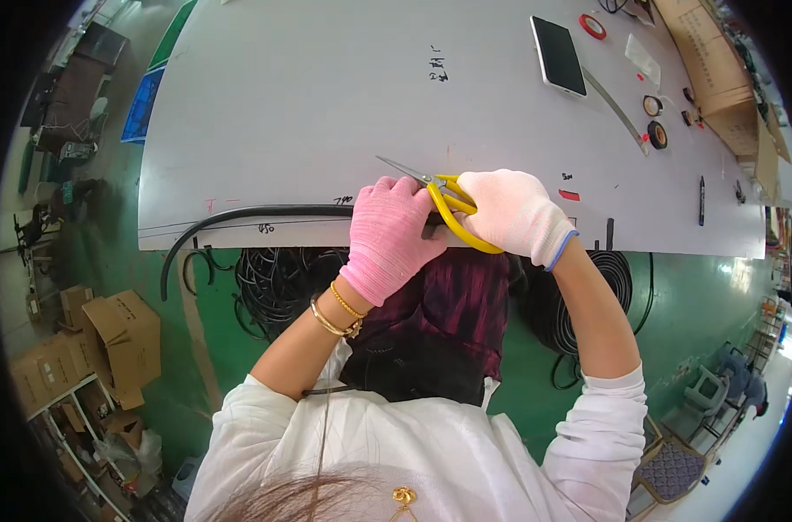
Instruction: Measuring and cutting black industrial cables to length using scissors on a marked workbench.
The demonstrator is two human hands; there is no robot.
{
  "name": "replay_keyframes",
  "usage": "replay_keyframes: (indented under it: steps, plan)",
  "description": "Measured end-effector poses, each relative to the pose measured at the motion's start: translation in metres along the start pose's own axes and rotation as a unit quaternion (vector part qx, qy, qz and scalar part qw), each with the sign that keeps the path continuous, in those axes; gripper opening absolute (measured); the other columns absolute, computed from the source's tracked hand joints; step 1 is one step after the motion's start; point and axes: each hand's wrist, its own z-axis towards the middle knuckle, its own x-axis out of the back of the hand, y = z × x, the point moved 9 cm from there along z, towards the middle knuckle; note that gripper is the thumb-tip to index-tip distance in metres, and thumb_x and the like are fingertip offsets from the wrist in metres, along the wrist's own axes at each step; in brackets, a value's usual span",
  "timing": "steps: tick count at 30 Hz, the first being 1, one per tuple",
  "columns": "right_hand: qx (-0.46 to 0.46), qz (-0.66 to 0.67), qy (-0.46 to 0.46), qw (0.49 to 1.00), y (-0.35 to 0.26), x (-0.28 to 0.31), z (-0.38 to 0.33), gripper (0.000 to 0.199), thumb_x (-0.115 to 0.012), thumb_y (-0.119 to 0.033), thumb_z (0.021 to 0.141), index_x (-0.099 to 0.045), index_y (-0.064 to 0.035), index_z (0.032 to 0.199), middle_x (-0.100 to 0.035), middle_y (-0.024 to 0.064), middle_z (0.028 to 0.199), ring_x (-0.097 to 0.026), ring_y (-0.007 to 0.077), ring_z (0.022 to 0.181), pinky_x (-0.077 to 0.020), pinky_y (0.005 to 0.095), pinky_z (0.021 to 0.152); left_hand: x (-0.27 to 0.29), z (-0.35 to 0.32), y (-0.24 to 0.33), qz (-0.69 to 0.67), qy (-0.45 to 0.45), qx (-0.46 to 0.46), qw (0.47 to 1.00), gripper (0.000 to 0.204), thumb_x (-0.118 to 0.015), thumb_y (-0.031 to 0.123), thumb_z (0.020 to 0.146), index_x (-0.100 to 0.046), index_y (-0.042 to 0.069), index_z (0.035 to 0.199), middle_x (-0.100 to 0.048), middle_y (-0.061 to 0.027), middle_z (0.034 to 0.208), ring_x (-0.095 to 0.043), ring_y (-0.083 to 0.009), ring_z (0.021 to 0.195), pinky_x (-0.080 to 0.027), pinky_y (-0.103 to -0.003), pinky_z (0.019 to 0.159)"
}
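Note:
My left hand, in a pink glove, is closed around a black tube near the table's front edge. From that hand the tube runs left along the edge, and its far left end bends down past the table. My right hand, in a paler glove, grips a pair of scissors by the yellow handles. Their pointed metal blades angle up and left, just above my left fingers. A short dark piece of the tube shows between my hands, partly hidden by the handles.
On the grey table lie a tablet-like device, a metal ruler, a red tape roll, a black tape roll and a marker. Black tube coils hang below the front edge. Cardboard boxes stand at left.

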Motion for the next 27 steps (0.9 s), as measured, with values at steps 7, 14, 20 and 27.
replay_keyframes:
  steps: [7,14,20,27]
  plan:
    - [0.095,0.087,0.081,0.988,-0.002,0.004,-0.026,0.028,-0.064,-0.029,0.093,-0.063,-0.0015,0.097,-0.068,0.0228,0.087,-0.066,0.0425,0.082,-0.0533,0.0475,0.073,0.008,0.007,0.0,-0.132,-0.166,0.016,0.977,0.032,-0.073,0.034,0.08,-0.074,0.012,0.103,-0.072,-0.0113,0.096,-0.068,-0.0326,0.09,-0.056,-0.042,0.079]
    - [0.051,0.487,0.306,0.817,0.009,0.04,-0.107,0.015,-0.063,-0.017,0.092,-0.063,-0.0041,0.085,-0.061,0.0002,0.075,-0.057,0.0071,0.066,-0.0427,0.0237,0.059,0.021,-0.007,-0.005,-0.166,-0.244,0.076,0.952,0.028,-0.07,0.028,0.079,-0.074,0.009,0.098,-0.071,-0.0131,0.086,-0.068,-0.0324,0.083,-0.055,-0.038,0.079]
    - [0.033,0.719,0.129,0.682,-0.026,-0.121,-0.159,0.022,-0.071,-0.019,0.095,-0.06,-0.0012,0.098,-0.057,0.0,0.081,-0.051,0.0073,0.072,-0.044,0.0234,0.067,0.016,-0.024,0.001,-0.295,-0.219,0.089,0.926,0.018,-0.071,0.013,0.079,-0.071,0.0,0.092,-0.067,-0.0095,0.074,-0.059,-0.016,0.068,-0.051,-0.031,0.069]
    - [0.027,0.725,0.063,0.685,-0.058,-0.186,-0.155,0.046,-0.071,-0.035,0.097,-0.049,-0.0048,0.124,-0.047,-0.0017,0.099,-0.047,0.0067,0.088,-0.0407,0.0198,0.081,0.01,-0.042,0.028,-0.38,-0.253,0.137,0.879,0.015,-0.066,0.009,0.082,-0.069,-0.003,0.091,-0.059,-0.0027,0.069,-0.054,-0.0095,0.067,-0.047,-0.028,0.064]
